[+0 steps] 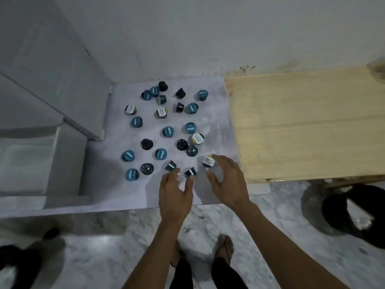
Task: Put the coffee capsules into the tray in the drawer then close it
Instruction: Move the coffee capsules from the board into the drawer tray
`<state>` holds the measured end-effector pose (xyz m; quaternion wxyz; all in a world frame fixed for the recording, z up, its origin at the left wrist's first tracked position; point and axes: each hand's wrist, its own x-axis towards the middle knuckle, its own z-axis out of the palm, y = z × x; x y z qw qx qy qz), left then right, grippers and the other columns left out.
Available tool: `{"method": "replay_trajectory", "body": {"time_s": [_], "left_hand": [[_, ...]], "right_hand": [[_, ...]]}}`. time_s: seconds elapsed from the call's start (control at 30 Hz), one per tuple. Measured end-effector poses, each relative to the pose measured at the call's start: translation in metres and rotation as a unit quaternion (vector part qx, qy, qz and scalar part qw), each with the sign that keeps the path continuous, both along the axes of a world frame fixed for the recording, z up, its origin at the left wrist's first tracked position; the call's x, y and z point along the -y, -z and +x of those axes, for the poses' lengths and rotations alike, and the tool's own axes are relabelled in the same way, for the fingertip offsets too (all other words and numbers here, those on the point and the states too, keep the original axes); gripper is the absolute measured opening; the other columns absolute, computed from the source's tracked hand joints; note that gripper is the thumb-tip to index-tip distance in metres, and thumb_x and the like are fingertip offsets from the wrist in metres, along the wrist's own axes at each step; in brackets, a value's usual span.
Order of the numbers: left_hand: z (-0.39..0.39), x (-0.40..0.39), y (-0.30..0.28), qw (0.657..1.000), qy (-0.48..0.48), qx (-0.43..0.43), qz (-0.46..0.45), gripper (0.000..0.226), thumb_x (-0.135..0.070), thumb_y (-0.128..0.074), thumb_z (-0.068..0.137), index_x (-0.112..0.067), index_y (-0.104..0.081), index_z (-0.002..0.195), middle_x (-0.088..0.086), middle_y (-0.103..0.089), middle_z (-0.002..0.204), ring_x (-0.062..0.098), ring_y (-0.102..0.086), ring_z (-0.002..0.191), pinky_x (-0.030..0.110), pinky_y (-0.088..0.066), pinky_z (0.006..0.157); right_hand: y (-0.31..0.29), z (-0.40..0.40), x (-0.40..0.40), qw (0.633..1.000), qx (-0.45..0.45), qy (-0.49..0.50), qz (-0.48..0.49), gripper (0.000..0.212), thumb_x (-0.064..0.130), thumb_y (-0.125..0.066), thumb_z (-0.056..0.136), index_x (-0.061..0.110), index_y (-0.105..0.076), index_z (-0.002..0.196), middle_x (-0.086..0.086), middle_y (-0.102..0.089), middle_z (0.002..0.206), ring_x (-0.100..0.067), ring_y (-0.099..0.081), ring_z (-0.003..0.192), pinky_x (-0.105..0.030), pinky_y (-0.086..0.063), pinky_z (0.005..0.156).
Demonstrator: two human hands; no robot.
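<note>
Capsules [168, 131] lie scattered over the pale marbled countertop [116, 192], most with teal foil lids up, a few with white-and-yellow lids, some dark ones tipped on their sides. Both hands reach in over the front edge. The left hand [174, 190] is spread open, its fingertips touching two tipped capsules: one [170, 165] at the forefinger, another [190, 172] at the thumb; neither is gripped. The right hand [227, 180] is open and curved around a white-lidded capsule [208, 161] near the counter's right edge, forefinger just beside it, thumb apart, nothing held. A wooden board [302, 126] adjoins the right edge. At the left edge an open white compartment [31, 159] sits below counter level; whether it is the drawer I cannot tell.
</note>
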<state>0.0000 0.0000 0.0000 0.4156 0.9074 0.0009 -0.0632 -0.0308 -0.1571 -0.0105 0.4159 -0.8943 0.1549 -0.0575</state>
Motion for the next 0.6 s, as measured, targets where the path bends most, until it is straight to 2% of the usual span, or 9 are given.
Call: {"method": "replay_trajectory", "body": {"time_s": [0.07,0.13,0.2,0.27,0.37,0.47,0.6], "left_hand": [[0.005,0.01,0.015,1.0,-0.014,0.007,0.001,0.044,-0.038,-0.067,0.089,-0.014,-0.058,0.125,0.007,-0.061,0.119,0.019,-0.059,0.108,0.023,-0.046,0.087],[0.01,0.019,0.025,1.0,-0.017,0.007,0.003,0.045,-0.041,-0.066,0.089,-0.016,-0.057,0.125,0.007,-0.06,0.121,0.022,-0.059,0.11,0.033,-0.052,0.091],[0.012,0.025,0.038,1.0,-0.021,0.01,0.015,0.044,-0.043,-0.064,0.089,-0.018,-0.056,0.123,0.007,-0.061,0.121,0.024,-0.059,0.111,0.041,-0.054,0.089],[0.014,0.028,0.046,0.999,-0.025,0.022,0.031,0.041,-0.042,-0.064,0.089,-0.018,-0.058,0.121,0.006,-0.062,0.12,0.025,-0.059,0.11,0.042,-0.054,0.088],[0.017,0.029,0.053,0.998,-0.01,0.063,0.024,0.032,-0.033,-0.068,0.088,-0.014,-0.064,0.113,0.006,-0.066,0.109,0.026,-0.062,0.1,0.043,-0.055,0.083],[0.018,0.027,0.057,0.992,0.013,0.119,-0.038,0.02,-0.018,-0.073,0.087,-0.01,-0.068,0.104,0.003,-0.069,0.1,0.022,-0.064,0.095,0.044,-0.055,0.082],[0.014,0.025,0.063,0.982,0.025,0.172,-0.08,0.018,-0.01,-0.075,0.085,-0.005,-0.069,0.101,0.004,-0.071,0.102,0.023,-0.065,0.097,0.044,-0.055,0.082]], "right_hand": [[0.012,0.008,-0.003,1.0,-0.003,0.012,-0.021,0.053,0.025,-0.068,0.088,0.018,-0.051,0.138,-0.013,-0.051,0.141,-0.033,-0.044,0.13,-0.043,-0.047,0.098],[0.022,0.014,-0.003,0.999,0.003,0.025,-0.037,0.052,0.025,-0.072,0.086,0.018,-0.055,0.135,-0.015,-0.052,0.139,-0.034,-0.045,0.129,-0.043,-0.045,0.099],[0.036,0.016,-0.003,0.997,0.038,0.025,-0.066,0.046,0.024,-0.075,0.083,0.017,-0.063,0.126,-0.013,-0.059,0.131,-0.036,-0.053,0.119,-0.047,-0.049,0.094],[0.05,0.019,0.002,0.991,0.078,0.027,-0.105,0.036,0.026,-0.075,0.083,0.018,-0.068,0.117,-0.006,-0.065,0.121,-0.033,-0.059,0.108,-0.048,-0.051,0.084],[0.061,0.021,0.005,0.985,0.116,0.022,-0.128,0.025,0.027,-0.068,0.088,0.018,-0.07,0.112,0.001,-0.07,0.113,-0.029,-0.061,0.101,-0.046,-0.049,0.076],[0.063,0.021,0.008,0.98,0.145,0.02,-0.138,0.023,0.029,-0.063,0.092,0.016,-0.07,0.11,0.001,-0.071,0.11,-0.028,-0.063,0.097,-0.046,-0.049,0.074],[0.067,0.023,0.011,0.974,0.182,0.017,-0.135,0.022,0.03,-0.064,0.093,0.014,-0.072,0.106,0.0,-0.072,0.109,-0.027,-0.065,0.095,-0.046,-0.05,0.073]]}}
